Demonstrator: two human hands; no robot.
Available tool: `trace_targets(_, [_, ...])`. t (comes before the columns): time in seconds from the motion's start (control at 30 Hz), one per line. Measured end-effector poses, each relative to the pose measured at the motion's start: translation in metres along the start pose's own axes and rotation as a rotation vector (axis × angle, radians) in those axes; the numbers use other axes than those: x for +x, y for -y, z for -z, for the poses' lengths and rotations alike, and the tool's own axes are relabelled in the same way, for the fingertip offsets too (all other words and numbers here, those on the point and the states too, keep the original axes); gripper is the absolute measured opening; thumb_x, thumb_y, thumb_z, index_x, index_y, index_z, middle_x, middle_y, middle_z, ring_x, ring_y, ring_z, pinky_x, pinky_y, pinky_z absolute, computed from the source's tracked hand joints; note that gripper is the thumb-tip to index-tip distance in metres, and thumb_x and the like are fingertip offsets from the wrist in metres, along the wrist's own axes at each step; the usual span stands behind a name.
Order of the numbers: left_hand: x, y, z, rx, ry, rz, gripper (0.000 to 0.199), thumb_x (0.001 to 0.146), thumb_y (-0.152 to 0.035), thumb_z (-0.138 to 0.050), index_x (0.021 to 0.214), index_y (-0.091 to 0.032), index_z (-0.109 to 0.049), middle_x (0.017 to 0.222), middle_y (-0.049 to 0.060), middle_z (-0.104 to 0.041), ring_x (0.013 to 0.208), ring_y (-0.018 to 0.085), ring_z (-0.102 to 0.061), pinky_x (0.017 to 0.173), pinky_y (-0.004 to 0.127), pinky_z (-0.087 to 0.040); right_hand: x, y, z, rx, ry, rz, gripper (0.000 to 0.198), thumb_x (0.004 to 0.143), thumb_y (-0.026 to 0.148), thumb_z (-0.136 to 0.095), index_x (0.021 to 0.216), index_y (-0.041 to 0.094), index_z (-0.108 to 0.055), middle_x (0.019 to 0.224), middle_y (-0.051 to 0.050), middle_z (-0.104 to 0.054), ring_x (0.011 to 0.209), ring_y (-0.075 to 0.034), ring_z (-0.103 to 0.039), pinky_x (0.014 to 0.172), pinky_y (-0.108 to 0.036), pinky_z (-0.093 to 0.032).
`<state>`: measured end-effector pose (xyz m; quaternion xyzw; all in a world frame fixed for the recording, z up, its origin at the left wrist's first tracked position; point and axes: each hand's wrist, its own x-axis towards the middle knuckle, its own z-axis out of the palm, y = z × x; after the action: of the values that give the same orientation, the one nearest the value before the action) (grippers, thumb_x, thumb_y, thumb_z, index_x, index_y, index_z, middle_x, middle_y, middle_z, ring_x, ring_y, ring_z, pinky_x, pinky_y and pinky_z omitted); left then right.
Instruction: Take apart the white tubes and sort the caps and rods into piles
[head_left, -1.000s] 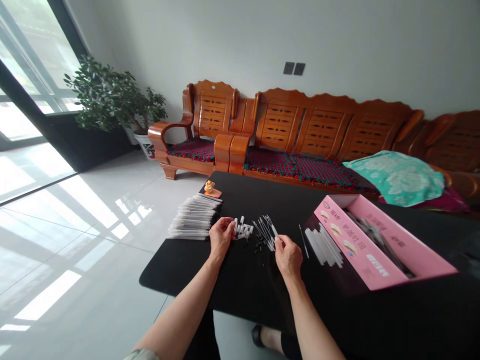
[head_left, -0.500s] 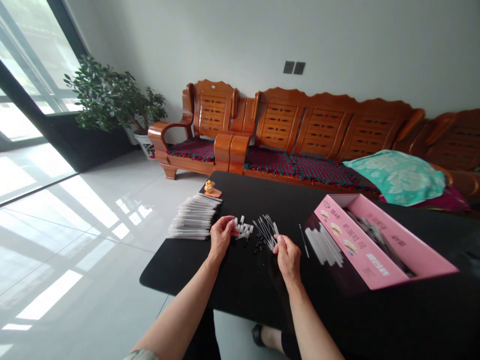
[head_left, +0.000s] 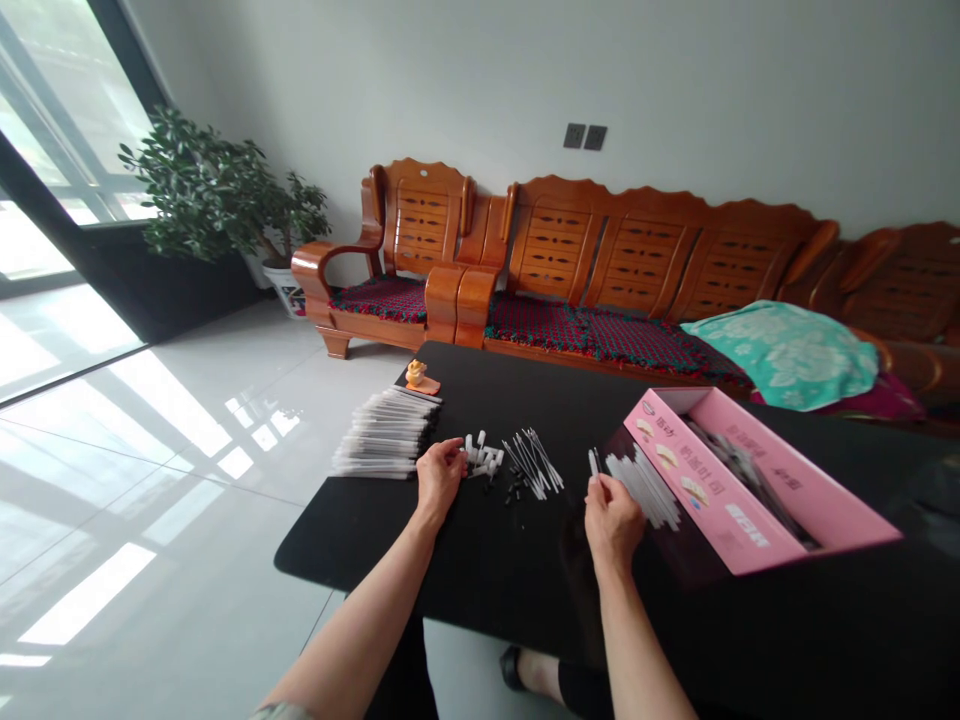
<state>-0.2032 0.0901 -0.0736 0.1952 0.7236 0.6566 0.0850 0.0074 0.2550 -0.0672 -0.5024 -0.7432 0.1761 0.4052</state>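
Observation:
My left hand [head_left: 440,476] rests at the left side of a small heap of white pen caps [head_left: 491,461], fingers curled together; what is between the fingertips, if anything, is too small to make out. In my right hand [head_left: 615,522] are a pale pen barrel and a thin dark-tipped refill [head_left: 593,461], pinched upright side by side or one in the other; I cannot tell which. Close by on its right lie several clear pen barrels [head_left: 646,488]. Between the hands are a loose fan of pen refills [head_left: 534,463] and small black plugs [head_left: 513,488].
A stack of white pens [head_left: 386,435] lies at the black table's [head_left: 352,535] left edge, beside a small yellow figurine [head_left: 417,374]. On the right stands an open pink box [head_left: 739,515] with items inside. A wooden bench [head_left: 555,240] is behind the table.
My right hand has moved right, away from the refill fan, to where a single refill lay; that refill no longer lies on the table. My left hand stays by the caps.

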Motion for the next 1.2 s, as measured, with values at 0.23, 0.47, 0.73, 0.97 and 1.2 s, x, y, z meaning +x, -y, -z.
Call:
trace_targets(0.23, [0.0, -0.001, 0.0, -0.007, 0.017, 0.003, 0.021, 0.071, -0.015, -0.068, 0.091, -0.017, -0.073, 0.066, 0.002, -0.07, 0.052, 0.015, -0.064, 0.056, 0.025, -0.049, 0.041, -0.048, 0.011, -0.384, -0.196, 0.126, 0.031, 0.083, 0.035, -0.05, 0.086, 0.016, -0.075, 0.07, -0.013, -0.068, 0.061, -0.023, -0.057, 0.056, -0.031, -0.031])
trace_targets(0.47, [0.0, 0.001, 0.001, 0.027, -0.009, -0.043, 0.022, 0.075, -0.018, -0.064, 0.095, -0.017, -0.072, 0.067, 0.003, -0.069, 0.054, 0.017, -0.065, 0.059, 0.027, -0.049, 0.061, -0.065, 0.012, -0.495, -0.171, 0.347, 0.03, 0.084, 0.033, -0.048, 0.082, 0.013, -0.071, 0.077, -0.016, -0.066, 0.075, -0.026, -0.057, 0.072, -0.037, -0.037])
trace_targets(0.73, [-0.002, 0.005, 0.0, 0.031, 0.007, -0.111, 0.012, 0.078, -0.03, -0.065, 0.081, -0.021, -0.073, 0.063, 0.002, -0.064, 0.049, 0.014, -0.057, 0.051, 0.023, -0.042, 0.01, 0.002, -0.011, -0.149, -0.053, 0.329, 0.038, 0.092, 0.04, -0.041, 0.087, 0.015, -0.069, 0.077, -0.01, -0.069, 0.068, -0.02, -0.058, 0.064, -0.029, -0.036])
trace_targets(0.97, [-0.007, -0.004, 0.021, 0.212, 0.053, -0.195, 0.011, 0.08, -0.03, -0.064, 0.079, -0.023, -0.073, 0.068, 0.002, -0.065, 0.057, 0.016, -0.059, 0.057, 0.025, -0.043, -0.02, 0.013, -0.031, -0.071, 0.027, 0.466, 0.037, 0.097, 0.038, -0.04, 0.091, 0.016, -0.069, 0.084, -0.01, -0.072, 0.074, -0.018, -0.064, 0.069, -0.026, -0.039])
trace_targets(1.2, [-0.011, -0.009, 0.082, 0.641, -0.029, -0.385, 0.019, 0.086, -0.022, -0.054, 0.092, -0.025, -0.072, 0.092, 0.003, -0.067, 0.07, 0.017, -0.062, 0.065, 0.027, -0.044, -0.017, 0.008, -0.029, -0.066, 0.025, 0.469, 0.035, 0.097, 0.037, -0.041, 0.091, 0.016, -0.069, 0.084, -0.008, -0.072, 0.075, -0.019, -0.065, 0.068, -0.025, -0.04])
